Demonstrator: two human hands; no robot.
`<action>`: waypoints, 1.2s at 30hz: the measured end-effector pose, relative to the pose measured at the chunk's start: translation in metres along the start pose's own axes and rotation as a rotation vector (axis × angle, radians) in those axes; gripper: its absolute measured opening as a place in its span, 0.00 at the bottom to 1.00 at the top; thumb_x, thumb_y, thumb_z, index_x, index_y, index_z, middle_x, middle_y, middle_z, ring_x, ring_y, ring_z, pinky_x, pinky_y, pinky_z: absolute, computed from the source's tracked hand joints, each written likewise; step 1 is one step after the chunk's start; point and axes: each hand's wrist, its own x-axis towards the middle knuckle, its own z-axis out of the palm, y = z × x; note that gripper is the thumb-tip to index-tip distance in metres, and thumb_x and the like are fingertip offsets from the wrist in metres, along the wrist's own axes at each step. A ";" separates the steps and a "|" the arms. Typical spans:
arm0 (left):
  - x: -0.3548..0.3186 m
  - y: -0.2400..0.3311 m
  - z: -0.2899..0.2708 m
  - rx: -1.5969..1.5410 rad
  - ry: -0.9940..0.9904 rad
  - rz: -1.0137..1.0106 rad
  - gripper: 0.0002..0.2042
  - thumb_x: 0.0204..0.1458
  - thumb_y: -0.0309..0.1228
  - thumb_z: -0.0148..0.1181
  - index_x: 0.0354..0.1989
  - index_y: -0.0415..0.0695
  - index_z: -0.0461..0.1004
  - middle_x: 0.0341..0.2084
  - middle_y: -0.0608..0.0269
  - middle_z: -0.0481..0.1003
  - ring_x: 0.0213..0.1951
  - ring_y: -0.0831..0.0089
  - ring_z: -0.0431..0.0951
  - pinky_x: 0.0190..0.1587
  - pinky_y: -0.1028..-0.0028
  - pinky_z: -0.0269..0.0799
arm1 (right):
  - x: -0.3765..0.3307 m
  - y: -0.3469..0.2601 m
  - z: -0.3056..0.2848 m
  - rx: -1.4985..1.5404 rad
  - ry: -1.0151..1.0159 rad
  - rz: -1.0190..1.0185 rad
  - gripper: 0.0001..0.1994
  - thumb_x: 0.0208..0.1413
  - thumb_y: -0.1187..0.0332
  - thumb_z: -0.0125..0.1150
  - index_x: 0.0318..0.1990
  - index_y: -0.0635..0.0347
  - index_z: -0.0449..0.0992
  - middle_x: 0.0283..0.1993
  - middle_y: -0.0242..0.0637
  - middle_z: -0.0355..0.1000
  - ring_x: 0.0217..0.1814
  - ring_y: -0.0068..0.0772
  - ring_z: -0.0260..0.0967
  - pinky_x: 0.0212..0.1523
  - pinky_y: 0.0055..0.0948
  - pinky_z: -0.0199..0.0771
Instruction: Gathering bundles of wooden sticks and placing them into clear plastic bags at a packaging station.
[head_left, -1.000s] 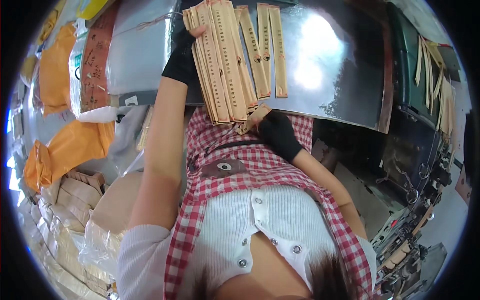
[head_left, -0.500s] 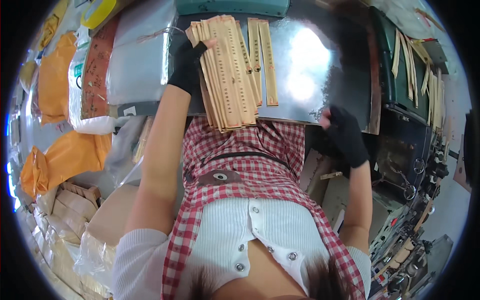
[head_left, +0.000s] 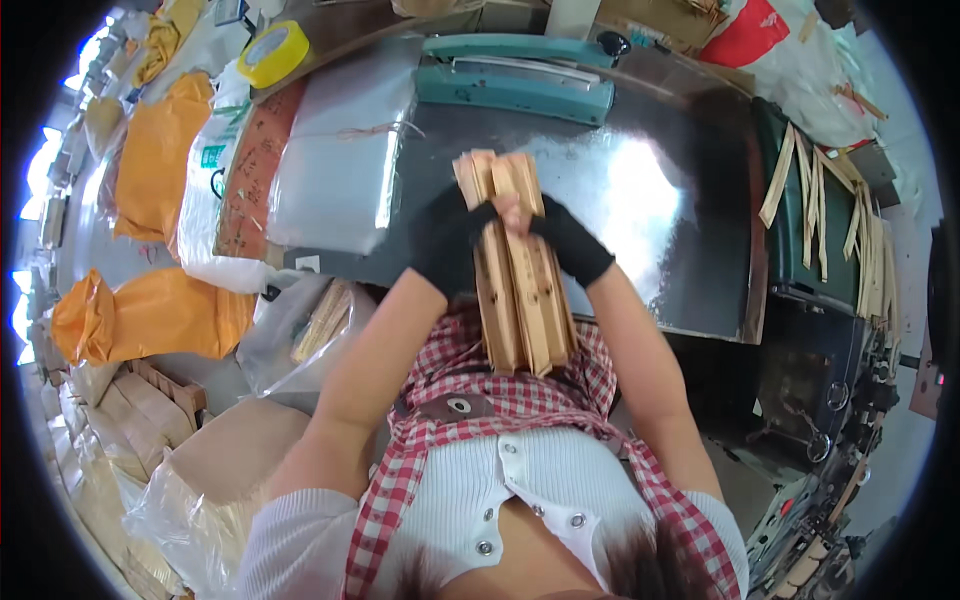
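Observation:
A thick bundle of flat wooden strips is held upright-ish over the near edge of a shiny metal table. My left hand, in a black fingerless glove, grips the bundle's left side. My right hand, also in a black glove, presses against its right side. Both hands squeeze the strips together near the upper half of the bundle; the lower ends hang toward my checked shirt.
A teal heat-sealer lies at the table's far edge, with a stack of clear plastic bags to its left. Loose wooden strips rest on a dark green machine at right. Orange sacks and a yellow tape roll sit left.
The strips were spread flat on the table under my left hand. Now they are gathered into one tight bundle, and my right hand has come up from the table's edge to clasp it.

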 end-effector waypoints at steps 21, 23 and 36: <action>-0.023 0.079 0.083 0.468 -0.343 0.332 0.46 0.29 0.29 0.78 0.61 0.39 0.58 0.53 0.62 0.69 0.53 0.72 0.69 0.55 0.73 0.65 | -0.074 -0.116 0.060 -0.709 0.293 -0.742 0.54 0.37 0.64 0.73 0.67 0.70 0.39 0.60 0.53 0.57 0.59 0.48 0.60 0.60 0.37 0.59; -0.029 0.091 0.071 0.540 -0.382 0.397 0.39 0.33 0.30 0.76 0.58 0.38 0.63 0.51 0.63 0.71 0.50 0.73 0.71 0.53 0.73 0.68 | -0.082 -0.144 0.064 -0.641 0.117 -0.750 0.54 0.31 0.57 0.78 0.64 0.70 0.50 0.57 0.53 0.61 0.56 0.48 0.64 0.57 0.37 0.64; -0.041 0.052 0.063 -0.248 -0.506 -0.224 0.26 0.44 0.39 0.65 0.51 0.43 0.64 0.39 0.64 0.71 0.41 0.74 0.75 0.44 0.76 0.72 | -0.025 -0.115 0.048 0.304 -0.305 -0.131 0.37 0.40 0.65 0.66 0.60 0.73 0.60 0.50 0.48 0.69 0.40 0.32 0.69 0.42 0.30 0.70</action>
